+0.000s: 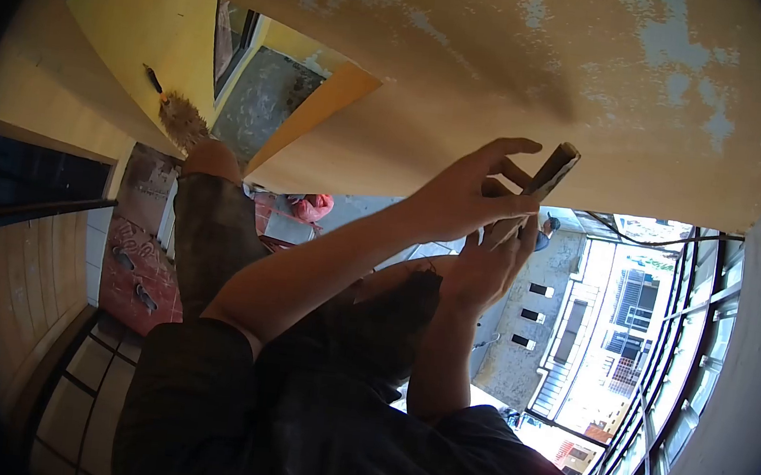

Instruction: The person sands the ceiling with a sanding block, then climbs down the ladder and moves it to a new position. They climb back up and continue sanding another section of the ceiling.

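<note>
Both hands meet below the orange wall surface (pixel 468 108), around a narrow grey-brown strip (pixel 556 168) with a folded-looking end. My left hand (pixel 473 196) pinches this strip, its index finger stretched out above it. From underneath, my right hand (pixel 488 272) has its fingers closed around the lower part, which is mostly hidden by the fingers. I cannot tell exactly what material the strip is. Its upper end points toward the wall, where pale patches (pixel 674 46) show through the orange paint.
Beside my raised knee lies a bushy brown brush (pixel 181 121) with a dark handle nearby. Dark sandals (pixel 144 296) rest on the red floor far below. A red bag (pixel 311 207) sits lower down. Another person (pixel 546 232) shows past my hands. Metal-framed windows (pixel 694 345) line the right.
</note>
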`<state>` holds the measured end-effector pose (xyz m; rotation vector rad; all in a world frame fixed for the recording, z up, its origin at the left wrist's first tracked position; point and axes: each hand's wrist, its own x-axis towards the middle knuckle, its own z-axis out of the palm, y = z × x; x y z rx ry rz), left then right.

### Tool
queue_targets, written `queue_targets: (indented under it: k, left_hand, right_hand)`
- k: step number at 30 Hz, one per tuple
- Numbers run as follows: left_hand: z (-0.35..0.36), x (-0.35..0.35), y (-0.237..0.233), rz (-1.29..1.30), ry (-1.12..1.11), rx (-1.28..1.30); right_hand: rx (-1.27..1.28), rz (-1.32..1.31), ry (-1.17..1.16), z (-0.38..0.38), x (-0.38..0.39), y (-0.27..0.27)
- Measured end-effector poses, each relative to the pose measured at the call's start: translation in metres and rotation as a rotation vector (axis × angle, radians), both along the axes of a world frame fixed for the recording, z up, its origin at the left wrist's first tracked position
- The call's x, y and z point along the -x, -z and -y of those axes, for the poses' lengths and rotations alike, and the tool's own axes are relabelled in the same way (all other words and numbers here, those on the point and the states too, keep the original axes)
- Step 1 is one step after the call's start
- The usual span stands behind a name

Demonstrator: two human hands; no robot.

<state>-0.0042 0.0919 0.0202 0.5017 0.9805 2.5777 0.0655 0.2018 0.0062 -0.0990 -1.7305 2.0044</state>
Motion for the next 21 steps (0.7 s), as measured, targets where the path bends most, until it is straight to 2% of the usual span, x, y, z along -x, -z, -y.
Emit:
queue_targets:
  k: [1, 2, 3, 5, 7, 9, 10, 12, 13, 15, 16, 18, 19, 21]
  left_hand:
    - [0.006, -0.001, 0.0, -0.006, 0.007, 0.001]
    - [0.011, -0.002, 0.0, -0.048, 0.008, 0.005]
    - [0.016, -0.002, 0.0, -0.091, 0.006, 0.011]
    - [0.021, -0.004, 0.004, -0.077, -0.019, 0.028]
    - [0.026, -0.007, 0.007, -0.058, -0.042, 0.042]
    - [0.031, -0.01, 0.009, 0.008, -0.045, 0.01]
    - [0.032, -0.01, 0.008, -0.001, -0.045, 0.011]
    - [0.033, -0.008, 0.007, -0.147, -0.22, 0.067]
    - [0.032, -0.009, 0.008, -0.159, -0.22, 0.066]
    - [0.03, -0.01, 0.01, -0.202, -0.398, 0.141]
    - [0.032, -0.009, 0.01, -0.216, -0.394, 0.143]
    - [0.039, -0.006, 0.013, -0.532, -0.885, 0.428]
    - [0.043, -0.005, 0.014, -0.541, -0.881, 0.422]
    - [0.051, -0.003, 0.017, -0.516, -1.119, 0.703]
  right_hand:
    - [0.072, -0.083, -0.056, 0.004, -0.002, -0.006]
    - [0.064, -0.077, 0.046, 0.012, 0.0, -0.012]
    - [0.069, -0.086, 0.049, 0.01, -0.001, -0.012]
    - [-0.431, -0.241, -0.203, -0.002, 0.001, -0.008]
    - [-0.505, -0.29, -0.152, 0.001, 0.005, -0.007]
    - [-0.396, 0.009, -0.207, 0.005, 0.005, -0.016]
    - [-0.395, 0.001, -0.206, 0.012, 0.007, -0.019]
    - [-0.331, -0.164, -0.172, 0.028, 0.014, -0.026]
    - [-0.332, -0.175, -0.17, 0.028, 0.017, -0.026]
    - [-0.411, -0.235, -0.173, 0.024, 0.024, -0.024]
    - [-0.408, -0.248, -0.166, 0.018, 0.028, -0.021]
    - [-0.874, -0.338, 0.133, 0.009, 0.041, -0.021]
    - [-0.839, -0.374, 0.21, 0.01, 0.051, -0.023]
    - [-0.916, -0.504, 0.399, 0.008, 0.069, -0.025]
